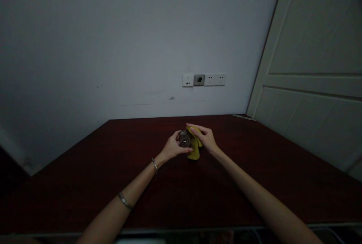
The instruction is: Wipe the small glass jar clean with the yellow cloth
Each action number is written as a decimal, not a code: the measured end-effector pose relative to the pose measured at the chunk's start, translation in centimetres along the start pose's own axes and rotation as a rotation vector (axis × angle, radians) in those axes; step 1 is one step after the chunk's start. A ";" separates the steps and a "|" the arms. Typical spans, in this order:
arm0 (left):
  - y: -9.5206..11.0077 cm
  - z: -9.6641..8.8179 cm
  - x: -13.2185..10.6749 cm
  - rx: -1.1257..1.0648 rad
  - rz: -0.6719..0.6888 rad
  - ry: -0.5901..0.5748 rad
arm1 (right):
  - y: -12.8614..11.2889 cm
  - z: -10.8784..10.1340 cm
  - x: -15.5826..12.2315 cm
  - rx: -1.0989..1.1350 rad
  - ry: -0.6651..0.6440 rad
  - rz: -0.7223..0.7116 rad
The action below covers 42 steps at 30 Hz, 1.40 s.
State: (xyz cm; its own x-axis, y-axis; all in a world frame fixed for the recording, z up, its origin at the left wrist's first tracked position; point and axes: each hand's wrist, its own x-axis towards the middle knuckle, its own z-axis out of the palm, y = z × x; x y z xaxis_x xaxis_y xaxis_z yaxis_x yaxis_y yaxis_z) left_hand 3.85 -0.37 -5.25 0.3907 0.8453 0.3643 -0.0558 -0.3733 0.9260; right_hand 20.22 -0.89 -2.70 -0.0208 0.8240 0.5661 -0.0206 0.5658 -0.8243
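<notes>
Both my arms (254, 190) come in from seven and five o'clock, with two shiny bands (125, 201) on the left one. My left hand (173, 147) curls partly open around a small glass thing (185, 138). My right hand (207, 139) pinches a yellow cloth (194, 151) beside it. The glass sits between my hands, at nine o'clock from the right one. It looks see-through and a bit shiny; its shape is too dark to tell. Below is a dark red table (254, 149), and white sockets (215, 80) are at one o'clock.

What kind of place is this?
Probably a room in a home: there's a dark red tabletop against a pale wall with power sockets, and what looks like a panelled door.
</notes>
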 end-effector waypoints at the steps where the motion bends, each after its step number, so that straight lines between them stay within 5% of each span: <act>1: -0.1 -0.1 0.1 0.001 -0.003 0.010 | 0.0 0.0 0.0 -0.004 -0.013 -0.010; 11: 1.0 0.2 0.2 0.042 -0.149 0.077 | -0.1 -0.6 -0.3 -0.078 -0.220 -0.241; 21: 1.7 0.7 -0.2 -0.012 -0.223 0.036 | 0.2 -0.2 0.0 -0.068 -0.041 -0.097; 28: 2.4 0.8 -0.3 -0.008 -0.279 0.059 | -0.1 -0.1 -0.5 -0.065 -0.128 -0.148; 38: 1.4 0.5 0.0 0.173 -0.085 0.046 | 0.2 0.2 -0.3 -0.066 0.018 -0.036; 42: 1.6 0.5 0.0 0.136 -0.058 0.047 | -0.2 0.2 -0.6 -0.062 -0.004 -0.112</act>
State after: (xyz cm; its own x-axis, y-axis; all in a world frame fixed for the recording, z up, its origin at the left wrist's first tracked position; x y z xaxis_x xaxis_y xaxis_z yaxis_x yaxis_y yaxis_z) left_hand 4.28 -1.13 -3.86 0.3465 0.8825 0.3180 0.0915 -0.3691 0.9249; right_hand 20.02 -1.49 -2.84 -0.0254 0.7553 0.6549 0.0391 0.6554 -0.7543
